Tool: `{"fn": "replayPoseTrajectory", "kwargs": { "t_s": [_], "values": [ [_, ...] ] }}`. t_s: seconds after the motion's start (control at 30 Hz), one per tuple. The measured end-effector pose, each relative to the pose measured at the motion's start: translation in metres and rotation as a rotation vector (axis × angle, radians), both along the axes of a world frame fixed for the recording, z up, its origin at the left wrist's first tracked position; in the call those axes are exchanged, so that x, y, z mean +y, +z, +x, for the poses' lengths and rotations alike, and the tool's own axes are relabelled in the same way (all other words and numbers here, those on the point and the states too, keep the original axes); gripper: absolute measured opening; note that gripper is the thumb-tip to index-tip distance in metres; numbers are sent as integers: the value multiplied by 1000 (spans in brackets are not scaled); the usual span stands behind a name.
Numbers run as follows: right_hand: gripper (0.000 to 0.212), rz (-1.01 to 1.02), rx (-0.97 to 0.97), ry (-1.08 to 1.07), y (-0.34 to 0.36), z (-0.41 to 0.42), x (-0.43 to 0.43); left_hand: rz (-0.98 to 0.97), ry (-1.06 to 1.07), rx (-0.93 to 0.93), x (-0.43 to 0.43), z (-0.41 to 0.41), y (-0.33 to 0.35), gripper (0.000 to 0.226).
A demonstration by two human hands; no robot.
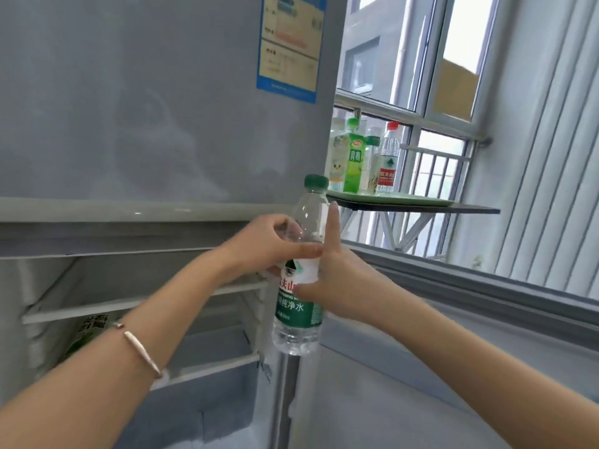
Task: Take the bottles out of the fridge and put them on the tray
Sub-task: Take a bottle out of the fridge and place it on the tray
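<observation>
view: head, only one supplied
water bottle [299,306]: clear, green cap, green-white label; held upright in the air in front of the fridge's right edge, outside the compartment, below and left of the tray, not touching it
left hand [265,244]: fingers curled and clamped round the bottle's upper body, just above the label
right hand [334,280]: thumb pressed on the label front, index finger held straight up along the bottle's right side; other fingers hidden behind the bottle
tray [418,199]: pale green, set on a dark shelf [470,209] by the window
bottles on tray: four seen upright, close together: green tea bottle [354,163], red-capped bottle [388,160], pale bottle [337,157], and a small green-capped bottle [372,157] partly hidden between them
fridge [129,108]: upper door closed, blue-edged sticker [288,47] on it; lower compartment open, white shelves exposed
dark bottle [87,332]: seen leaning on a lower fridge shelf, label blurred
bracelet [142,351]: thin, worn on the left wrist
</observation>
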State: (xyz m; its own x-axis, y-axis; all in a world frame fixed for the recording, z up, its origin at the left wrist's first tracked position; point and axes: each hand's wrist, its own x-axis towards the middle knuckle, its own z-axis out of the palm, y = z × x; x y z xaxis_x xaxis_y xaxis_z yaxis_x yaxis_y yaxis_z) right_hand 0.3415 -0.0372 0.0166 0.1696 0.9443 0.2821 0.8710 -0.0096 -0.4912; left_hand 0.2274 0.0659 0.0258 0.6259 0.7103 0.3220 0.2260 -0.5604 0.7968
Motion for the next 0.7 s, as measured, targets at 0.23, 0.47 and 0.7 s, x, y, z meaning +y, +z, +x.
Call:
{"fn": "replayPoseTrajectory", "kwargs": {
  "t_s": [0.23,0.47,0.7],
  "values": [
    [128,351,210,0,74,42,-13,198,34,-220,-21,48,87,82],
    [70,472,383,-102,140,125,24,208,-34,-385,-2,118,137,40],
    [97,491,328,-108,165,192,109,11,-20,-308,47,183,137,47]
  ]
}}
